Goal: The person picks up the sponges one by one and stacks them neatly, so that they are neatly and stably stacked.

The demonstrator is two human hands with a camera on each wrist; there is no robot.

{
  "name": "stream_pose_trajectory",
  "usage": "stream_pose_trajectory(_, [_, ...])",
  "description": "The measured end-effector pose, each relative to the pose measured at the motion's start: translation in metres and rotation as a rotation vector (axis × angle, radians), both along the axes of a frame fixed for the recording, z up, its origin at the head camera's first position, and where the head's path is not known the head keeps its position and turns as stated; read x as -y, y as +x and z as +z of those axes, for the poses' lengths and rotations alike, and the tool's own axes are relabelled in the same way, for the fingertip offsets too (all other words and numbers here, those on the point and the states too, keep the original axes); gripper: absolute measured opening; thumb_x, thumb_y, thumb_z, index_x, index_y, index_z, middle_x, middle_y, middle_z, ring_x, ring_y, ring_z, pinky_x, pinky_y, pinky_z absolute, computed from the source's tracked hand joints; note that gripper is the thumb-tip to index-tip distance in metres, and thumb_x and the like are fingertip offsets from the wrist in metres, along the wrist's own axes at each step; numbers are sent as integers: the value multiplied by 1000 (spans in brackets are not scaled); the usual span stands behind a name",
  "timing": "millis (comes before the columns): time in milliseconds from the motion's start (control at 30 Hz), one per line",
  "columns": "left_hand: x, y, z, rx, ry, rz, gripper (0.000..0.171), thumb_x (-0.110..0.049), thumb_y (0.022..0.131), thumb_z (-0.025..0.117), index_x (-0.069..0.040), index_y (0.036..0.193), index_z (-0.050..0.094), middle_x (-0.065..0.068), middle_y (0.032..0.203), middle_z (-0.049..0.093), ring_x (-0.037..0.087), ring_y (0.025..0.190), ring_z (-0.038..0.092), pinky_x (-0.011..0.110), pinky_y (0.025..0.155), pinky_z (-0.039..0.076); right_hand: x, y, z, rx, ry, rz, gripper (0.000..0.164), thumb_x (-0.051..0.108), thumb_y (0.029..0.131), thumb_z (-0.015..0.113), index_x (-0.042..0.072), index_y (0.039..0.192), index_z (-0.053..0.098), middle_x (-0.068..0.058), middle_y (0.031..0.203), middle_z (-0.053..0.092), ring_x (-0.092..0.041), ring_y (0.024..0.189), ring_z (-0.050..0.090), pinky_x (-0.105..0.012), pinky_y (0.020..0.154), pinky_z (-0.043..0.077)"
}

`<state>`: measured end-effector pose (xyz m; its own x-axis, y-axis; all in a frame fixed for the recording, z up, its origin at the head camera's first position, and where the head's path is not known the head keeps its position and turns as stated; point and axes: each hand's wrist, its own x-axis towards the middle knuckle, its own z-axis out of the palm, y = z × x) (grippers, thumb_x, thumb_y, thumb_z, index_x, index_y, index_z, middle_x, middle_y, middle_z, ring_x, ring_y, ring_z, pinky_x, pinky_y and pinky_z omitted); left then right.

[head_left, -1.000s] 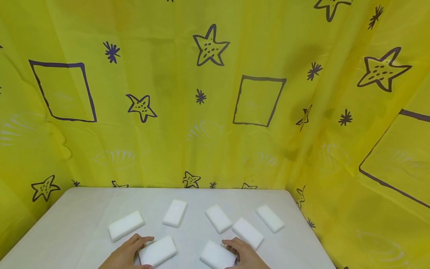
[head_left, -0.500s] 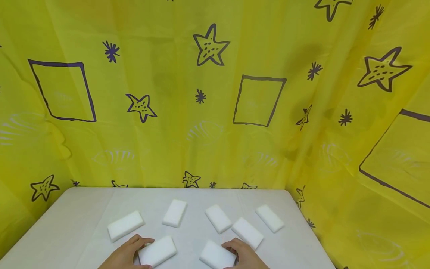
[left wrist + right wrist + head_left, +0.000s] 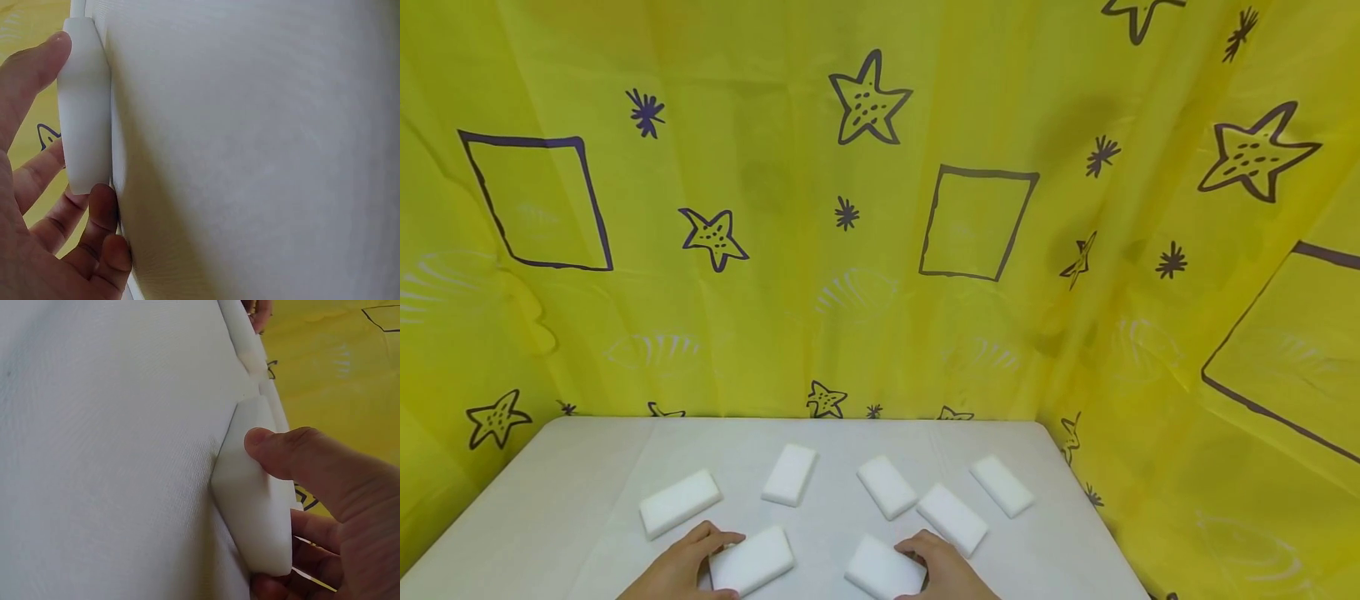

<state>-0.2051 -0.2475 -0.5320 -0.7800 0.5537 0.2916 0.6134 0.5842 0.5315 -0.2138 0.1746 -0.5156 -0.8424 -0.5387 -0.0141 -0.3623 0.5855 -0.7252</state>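
Two white sponge-like blocks lie at the front of the table, one at each hand. My left hand (image 3: pixel 681 562) grips the left block (image 3: pixel 752 561) by its outer end, thumb on the near side and fingers on the far side. In the left wrist view the thumb presses this white block (image 3: pixel 86 106), with fingertips at its lower end against the table. My right hand (image 3: pixel 946 567) holds the right block (image 3: pixel 885 568) the same way at its right end. The right wrist view shows the thumb on that white block (image 3: pixel 253 487) and the fingers curled behind it.
Several more white blocks lie spread behind the hands on the white table (image 3: pixel 587 467): a far-left block (image 3: pixel 681 503), a back-middle block (image 3: pixel 790 474), and others to the right, one block (image 3: pixel 952 519) close beyond my right fingers. A yellow patterned curtain (image 3: pixel 760 317) surrounds the table.
My right index finger has curled down closer to the right block since a second ago. Both hands and all the blocks otherwise stay in place.
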Motion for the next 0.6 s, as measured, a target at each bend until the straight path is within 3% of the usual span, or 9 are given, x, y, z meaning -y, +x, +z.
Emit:
stream_pose_trajectory(400, [-1,0,2,16,4,-15,55,-36,83,79,2,120,62,-11,96,47,-8,76,36,17,62,37,3,1,4,-2,30,-10,55,29,77,85,-1,117,64,3,101,61,-2,87,54,-24,74,49])
stream_pose_trajectory(600, [-3,1,5,33,-43,18,57,-40,81,80,0,118,64,-10,96,50,-7,80,40,19,65,41,4,0,2,11,34,-28,55,29,76,86,0,117,64,4,102,61,-3,88,55,-24,74,49])
